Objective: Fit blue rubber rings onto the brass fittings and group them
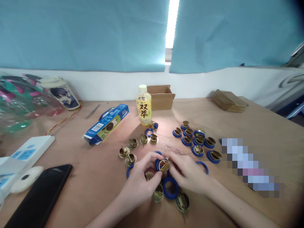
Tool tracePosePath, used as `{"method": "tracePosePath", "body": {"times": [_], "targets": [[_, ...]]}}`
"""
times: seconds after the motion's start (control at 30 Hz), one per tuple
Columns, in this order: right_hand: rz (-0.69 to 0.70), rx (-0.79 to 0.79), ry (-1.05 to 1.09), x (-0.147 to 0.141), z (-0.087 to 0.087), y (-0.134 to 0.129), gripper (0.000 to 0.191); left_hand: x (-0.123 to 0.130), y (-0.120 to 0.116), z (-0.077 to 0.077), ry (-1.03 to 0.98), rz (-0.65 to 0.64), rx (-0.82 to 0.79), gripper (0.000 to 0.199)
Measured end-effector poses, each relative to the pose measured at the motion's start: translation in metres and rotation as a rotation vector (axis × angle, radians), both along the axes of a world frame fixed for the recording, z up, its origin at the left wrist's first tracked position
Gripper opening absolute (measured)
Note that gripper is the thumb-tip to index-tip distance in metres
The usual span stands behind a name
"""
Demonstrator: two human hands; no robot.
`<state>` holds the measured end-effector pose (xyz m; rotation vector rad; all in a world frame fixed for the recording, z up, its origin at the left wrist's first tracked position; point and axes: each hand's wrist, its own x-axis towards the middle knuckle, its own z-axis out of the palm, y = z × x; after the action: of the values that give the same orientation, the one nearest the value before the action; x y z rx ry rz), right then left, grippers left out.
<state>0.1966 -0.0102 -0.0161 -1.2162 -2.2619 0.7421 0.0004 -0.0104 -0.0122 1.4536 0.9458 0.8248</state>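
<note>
Fitting [163, 165], brass-coloured, blue-rimmed, one, held between thumb and fingers of left hand [142, 179], with right hand [191, 173] fingertips drawn together at its edge, own grip indiscernible; loose blue ring [171, 196] on worktop [102, 164], near side of both hands; similar fittings [199, 150] beyond right hand; phone [39, 196] left of left hand

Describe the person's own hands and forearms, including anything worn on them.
The left hand and right hand are ungloved and slender, with no rings visible. The left forearm and right forearm show no sleeves, watch or bracelet.
</note>
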Motion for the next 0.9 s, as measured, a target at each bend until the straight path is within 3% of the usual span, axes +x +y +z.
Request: {"method": "tracePosePath", "body": {"times": [0.9], "targets": [[0.003,0.011,-0.003,-0.0008,0.0023,0.0008,0.023,-0.0006,-0.0010,0.0042,0.005,0.001,-0.002,0.028]]}}
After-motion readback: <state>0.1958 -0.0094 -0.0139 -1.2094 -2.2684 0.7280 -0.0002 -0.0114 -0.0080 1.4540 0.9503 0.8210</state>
